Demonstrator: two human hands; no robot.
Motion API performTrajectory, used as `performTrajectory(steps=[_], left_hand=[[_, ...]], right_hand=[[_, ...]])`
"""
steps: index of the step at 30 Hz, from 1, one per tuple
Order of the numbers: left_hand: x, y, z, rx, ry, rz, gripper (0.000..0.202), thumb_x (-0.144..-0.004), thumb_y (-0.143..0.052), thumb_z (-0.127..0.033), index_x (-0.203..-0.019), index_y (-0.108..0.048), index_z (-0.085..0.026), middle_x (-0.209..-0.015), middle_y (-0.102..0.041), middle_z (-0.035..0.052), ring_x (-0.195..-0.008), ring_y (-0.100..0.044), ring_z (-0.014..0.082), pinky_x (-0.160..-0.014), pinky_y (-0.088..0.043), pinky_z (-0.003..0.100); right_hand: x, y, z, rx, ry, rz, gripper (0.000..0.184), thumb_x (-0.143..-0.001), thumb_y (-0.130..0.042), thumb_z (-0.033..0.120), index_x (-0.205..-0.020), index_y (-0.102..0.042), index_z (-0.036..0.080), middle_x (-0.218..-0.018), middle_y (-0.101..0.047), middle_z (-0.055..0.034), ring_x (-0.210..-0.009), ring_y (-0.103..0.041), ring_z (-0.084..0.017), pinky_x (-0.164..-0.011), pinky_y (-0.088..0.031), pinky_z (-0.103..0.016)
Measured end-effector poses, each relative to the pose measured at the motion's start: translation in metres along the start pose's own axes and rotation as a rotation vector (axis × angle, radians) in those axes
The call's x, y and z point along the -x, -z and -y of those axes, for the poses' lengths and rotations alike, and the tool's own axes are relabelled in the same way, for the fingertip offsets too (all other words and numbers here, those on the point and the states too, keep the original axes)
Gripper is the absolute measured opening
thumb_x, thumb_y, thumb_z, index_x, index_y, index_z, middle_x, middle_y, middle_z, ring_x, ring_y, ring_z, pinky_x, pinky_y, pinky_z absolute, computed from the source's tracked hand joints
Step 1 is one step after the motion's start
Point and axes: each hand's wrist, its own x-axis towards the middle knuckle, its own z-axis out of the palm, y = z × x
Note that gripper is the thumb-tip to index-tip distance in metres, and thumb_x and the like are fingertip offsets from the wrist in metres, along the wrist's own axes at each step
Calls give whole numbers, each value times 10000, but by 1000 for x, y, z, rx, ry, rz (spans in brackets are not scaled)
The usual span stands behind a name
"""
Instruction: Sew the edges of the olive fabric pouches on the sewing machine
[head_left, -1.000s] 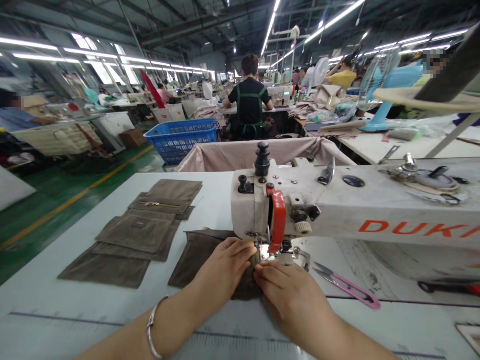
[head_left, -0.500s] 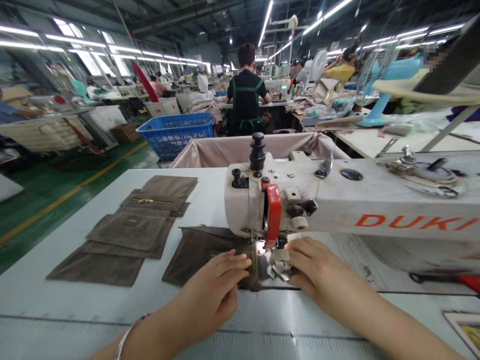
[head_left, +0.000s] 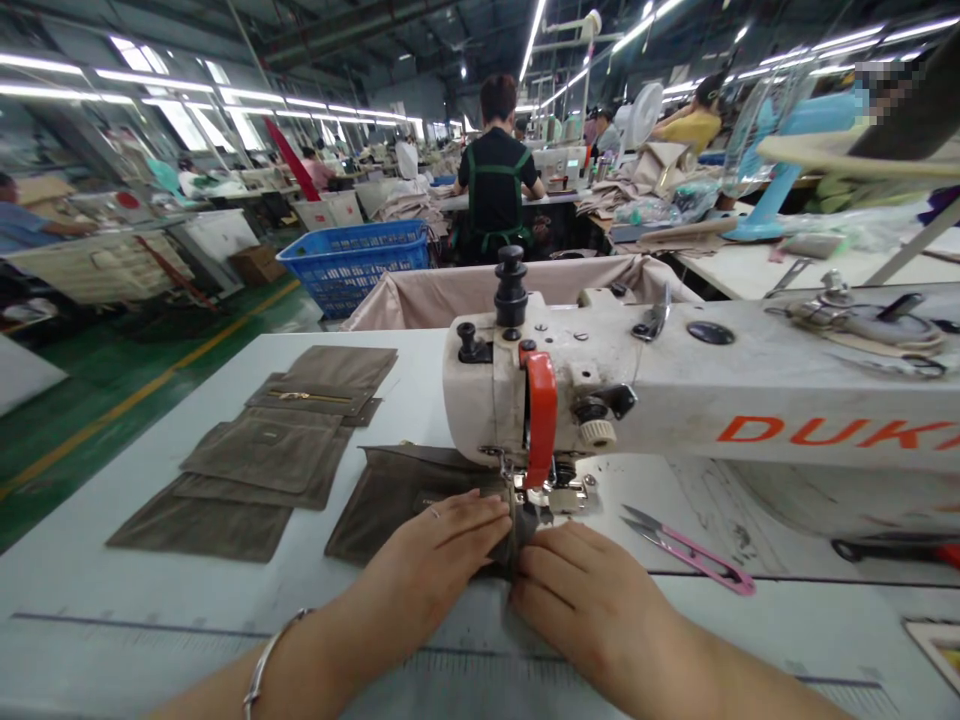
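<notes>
A dark olive fabric pouch (head_left: 379, 510) lies on the white table, its right edge under the needle area of the sewing machine (head_left: 480, 390). Flat on the pouch, with fingers stretched out, rests my left hand (head_left: 439, 550). My right hand (head_left: 592, 605) has its fingers bent and pressed together at the pouch's right edge, just in front of the presser foot; its fingertips are partly hidden. Pink-handled thread snips (head_left: 697, 553) lie to the right of that hand. An orange guard (head_left: 540, 420) hangs in front of the needle.
Several similar fabric pieces (head_left: 262, 450), one with a zipper, overlap on the table's left. Behind the machine stand a cloth-lined bin (head_left: 427, 295) and a blue basket (head_left: 360, 265). A co-worker (head_left: 499, 170) sits beyond. A ruler strip (head_left: 150, 625) runs along the front.
My right hand has moved left and nearer me, from beside the presser foot to the pouch's edge. The snips now show on the table. My left hand stays on the pouch.
</notes>
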Motion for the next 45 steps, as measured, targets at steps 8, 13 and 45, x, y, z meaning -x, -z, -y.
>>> performTrajectory(steps=[8,13,45], left_hand=[[2,-11,1,-45,-48,101,389,-952,-345,-19,-1294,-509,-106,-1347,-592,104,-1316,-487,160,-1148,-408,345],[4,-18,-3,-145,-72,263,433,-954,-434,-84,-1386,-445,-87,-1424,-506,115,-1366,-409,220,-1199,-315,392],[-3,-20,19,-26,-115,110,256,-1003,-443,-141,-1200,-604,-163,-1189,-680,67,-1125,-621,180,-993,-519,330]], right_hand=[[-4,-5,-1,-31,-6,-39,258,-1013,-422,132,-859,-629,151,-833,-640,-55,-852,-593,-190,-772,-519,-322],[2,-12,-2,-108,-42,-52,211,-996,-484,133,-849,-634,149,-815,-646,-45,-822,-611,-176,-749,-526,-304],[5,6,-11,-124,-199,-10,258,-933,-461,109,-1095,-654,164,-1032,-684,-98,-940,-631,-220,-809,-518,-379]])
